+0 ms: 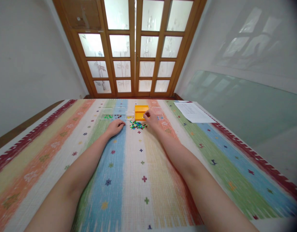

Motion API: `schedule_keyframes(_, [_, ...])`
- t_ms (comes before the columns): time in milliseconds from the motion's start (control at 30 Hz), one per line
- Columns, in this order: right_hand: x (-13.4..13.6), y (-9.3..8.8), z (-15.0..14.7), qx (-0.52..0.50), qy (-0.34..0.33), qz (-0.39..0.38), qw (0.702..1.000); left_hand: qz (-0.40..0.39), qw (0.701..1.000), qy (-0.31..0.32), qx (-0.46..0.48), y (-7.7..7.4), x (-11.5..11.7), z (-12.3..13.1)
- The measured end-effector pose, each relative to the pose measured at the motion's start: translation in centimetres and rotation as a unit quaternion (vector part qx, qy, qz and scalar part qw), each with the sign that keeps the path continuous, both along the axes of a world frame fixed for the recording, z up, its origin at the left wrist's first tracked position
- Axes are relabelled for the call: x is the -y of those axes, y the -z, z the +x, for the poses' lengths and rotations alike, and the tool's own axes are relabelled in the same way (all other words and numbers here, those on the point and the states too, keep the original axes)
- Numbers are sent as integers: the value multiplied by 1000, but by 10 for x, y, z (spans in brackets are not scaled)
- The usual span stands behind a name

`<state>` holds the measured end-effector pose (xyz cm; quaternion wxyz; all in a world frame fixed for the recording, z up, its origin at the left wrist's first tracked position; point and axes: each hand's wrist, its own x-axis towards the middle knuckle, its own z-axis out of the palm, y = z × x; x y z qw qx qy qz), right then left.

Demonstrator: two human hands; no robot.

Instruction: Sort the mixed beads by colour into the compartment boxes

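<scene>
A small heap of tiny coloured pieces (138, 125), green, blue, yellow and dark red, lies on the cloth between my hands. My left hand (116, 127) rests just left of it, fingers curled together; anything inside them is too small to make out. Over the right side of an open yellow box (141, 108) is my right hand (151, 117), its fingers pinched. What the pinch holds, if anything, cannot be seen. Clear plastic trays flank the box: the left tray (103, 111) has green and dark red pieces in separate compartments, and blue pieces (160, 118) lie in the right one.
A striped, patterned tablecloth (136, 193) covers the table. Printed white paper (194, 112) lies at the far right. Beyond the table's far edge stand wooden doors (136, 58) with glass panes, and a glass sheet (247, 106) leans along the right wall.
</scene>
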<state>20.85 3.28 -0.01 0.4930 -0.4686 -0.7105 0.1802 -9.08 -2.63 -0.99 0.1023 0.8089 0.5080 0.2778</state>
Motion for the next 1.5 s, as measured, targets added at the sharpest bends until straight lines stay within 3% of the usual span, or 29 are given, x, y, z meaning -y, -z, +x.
schedule_keyframes(133, [-24,4,34,-86,73,4,994,-5,1000,-2,2,0,0,0])
schedule_keyframes(333, [-35,13,59,-111,147,-5,983,-7,1000,-5,-4,-2,1,1])
schedule_keyframes(667, [-35,16,58,-77,171,32,982,-4,1000,-2,-9,-2,1,1])
schedule_keyframes(867, [-38,22,60,-65,180,41,981,20,998,10,-64,-9,8,9])
schedule_keyframes(1167, [-27,13,57,-59,204,28,977,38,994,21,-101,-16,20,28])
schedule_keyframes(1300, [-25,13,51,-37,183,17,982,55,992,44,-101,-15,22,33])
schedule_keyframes(1500, [-17,18,22,49,90,40,994,76,987,86,-114,-10,20,34])
